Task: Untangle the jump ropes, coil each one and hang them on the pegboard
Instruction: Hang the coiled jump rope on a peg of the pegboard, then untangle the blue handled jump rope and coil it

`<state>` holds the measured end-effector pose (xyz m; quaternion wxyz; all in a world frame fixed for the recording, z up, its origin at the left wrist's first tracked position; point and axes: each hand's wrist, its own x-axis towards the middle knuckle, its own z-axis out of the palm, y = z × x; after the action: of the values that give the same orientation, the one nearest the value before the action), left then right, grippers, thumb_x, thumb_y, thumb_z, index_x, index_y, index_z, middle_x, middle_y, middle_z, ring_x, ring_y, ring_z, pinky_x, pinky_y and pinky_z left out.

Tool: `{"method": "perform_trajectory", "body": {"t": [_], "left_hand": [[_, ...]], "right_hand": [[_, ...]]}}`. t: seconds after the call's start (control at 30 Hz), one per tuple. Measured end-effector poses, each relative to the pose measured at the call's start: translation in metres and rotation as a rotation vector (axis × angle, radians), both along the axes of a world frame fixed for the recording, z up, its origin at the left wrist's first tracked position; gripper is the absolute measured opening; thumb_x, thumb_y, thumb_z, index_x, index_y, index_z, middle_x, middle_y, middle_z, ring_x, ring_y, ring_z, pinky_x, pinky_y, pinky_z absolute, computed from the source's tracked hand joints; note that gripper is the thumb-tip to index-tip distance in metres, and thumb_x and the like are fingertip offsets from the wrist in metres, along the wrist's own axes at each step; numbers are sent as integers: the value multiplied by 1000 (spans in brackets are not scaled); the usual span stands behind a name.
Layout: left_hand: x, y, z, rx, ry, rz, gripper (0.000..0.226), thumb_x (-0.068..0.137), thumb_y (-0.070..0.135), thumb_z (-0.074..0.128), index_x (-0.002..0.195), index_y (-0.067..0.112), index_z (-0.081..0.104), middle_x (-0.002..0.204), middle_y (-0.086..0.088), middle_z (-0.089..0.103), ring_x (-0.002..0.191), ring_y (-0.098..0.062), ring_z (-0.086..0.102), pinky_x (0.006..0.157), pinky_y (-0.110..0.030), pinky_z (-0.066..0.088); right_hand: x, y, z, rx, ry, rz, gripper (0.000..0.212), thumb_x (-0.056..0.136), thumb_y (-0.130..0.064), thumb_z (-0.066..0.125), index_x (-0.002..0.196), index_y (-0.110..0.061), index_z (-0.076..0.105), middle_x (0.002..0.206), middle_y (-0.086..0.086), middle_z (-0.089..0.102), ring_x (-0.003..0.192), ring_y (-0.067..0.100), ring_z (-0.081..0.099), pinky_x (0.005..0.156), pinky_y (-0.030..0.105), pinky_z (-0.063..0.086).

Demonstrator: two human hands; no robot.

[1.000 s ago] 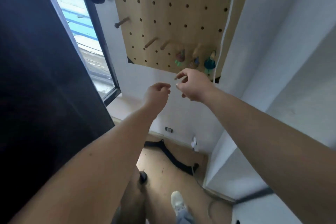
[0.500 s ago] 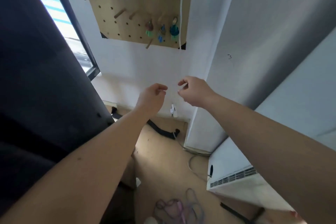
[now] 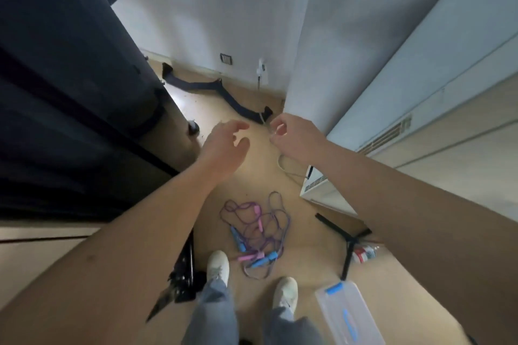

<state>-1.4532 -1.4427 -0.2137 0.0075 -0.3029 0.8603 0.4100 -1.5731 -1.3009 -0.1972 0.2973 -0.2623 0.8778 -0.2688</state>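
The view is now tipping down from the wall to the floor, so the tan pegboard seen a moment ago is passing out of sight and the tangled heap of purple jump ropes with pink and blue handles is coming into view. It is lying on the pale wooden floor, just ahead of the person's white shoes. That suggests the task is only beginning: nothing is being untangled, coiled or hung yet.

The left hand is hovering well above the heap with its fingers spread loosely and holding nothing. The right hand is curling its fingers inward; a thin pale cord seems to be running near it, but I cannot tell whether it is pinching anything.

Room around the heap is narrow. A dark curtain is crowding the left, a white low unit and a black tripod leg are closing the right, and a clear plastic box with blue clips is sitting near the right shoe. Straight down is probably the freest approach.
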Motion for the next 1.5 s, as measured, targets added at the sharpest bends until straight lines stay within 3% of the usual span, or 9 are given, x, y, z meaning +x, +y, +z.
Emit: {"method": "perform_trajectory", "body": {"t": [0.1,0.3,0.5,0.63,0.9,0.97,1.07,1.2,1.5], "left_hand": [[20,11,-54,43,-69,-9,38,99,28,55,137,33,52,135,6,51,120,-10,52,94,-27,45],[37,24,-199,117,-204,-71,39,98,24,54,137,28,52,133,3,54,115,-14,55,102,-39,48],[50,40,-372,192,-343,-123,40,94,21,58,133,15,57,118,-4,58,102,-16,55,81,-19,41],[57,44,-480,174,-399,-174,43,80,35,52,113,13,69,105,-12,71,99,-29,65,89,-38,53],[66,69,-654,191,-355,-171,9,95,12,64,98,19,60,76,10,54,71,-5,51,62,-9,36],[68,76,-682,193,-410,-242,13,96,15,62,108,14,65,87,4,60,82,-12,54,68,-15,38],[71,87,-715,193,-495,-339,23,92,18,60,113,11,65,101,-2,67,93,-20,63,79,-26,47],[62,92,-738,68,-460,-443,11,87,12,55,92,11,64,80,-3,65,86,-29,65,79,-31,51],[45,89,-748,165,-415,-399,42,89,14,60,131,13,61,112,-9,72,106,-25,65,82,-21,45]], "right_hand": [[16,10,-59,64,-47,35,39,97,-29,58,135,-23,56,120,-1,59,112,18,58,93,29,47],[45,18,-208,150,-118,20,39,95,-31,58,133,-25,56,123,0,63,111,19,60,94,32,49],[78,34,-390,310,-220,26,42,97,-29,55,137,-17,55,134,9,59,116,27,59,87,27,43],[91,41,-495,383,-261,12,33,99,-26,52,119,-6,69,115,15,70,102,33,67,87,35,54],[105,69,-657,337,-217,-212,19,90,-35,60,95,-17,62,78,-2,59,79,22,63,63,21,44],[107,75,-686,270,-159,-306,31,82,-49,60,94,-21,61,83,-2,64,79,23,62,75,24,49],[103,87,-719,420,-198,-262,25,89,-35,59,109,-20,57,103,6,61,99,32,56,88,31,43],[90,96,-758,637,-236,-242,55,82,-24,56,135,-17,43,142,20,40,128,40,45,107,46,42],[96,113,-786,600,-219,-398,98,87,-24,74,158,-19,7,149,22,30,130,42,48,102,46,44]]}}
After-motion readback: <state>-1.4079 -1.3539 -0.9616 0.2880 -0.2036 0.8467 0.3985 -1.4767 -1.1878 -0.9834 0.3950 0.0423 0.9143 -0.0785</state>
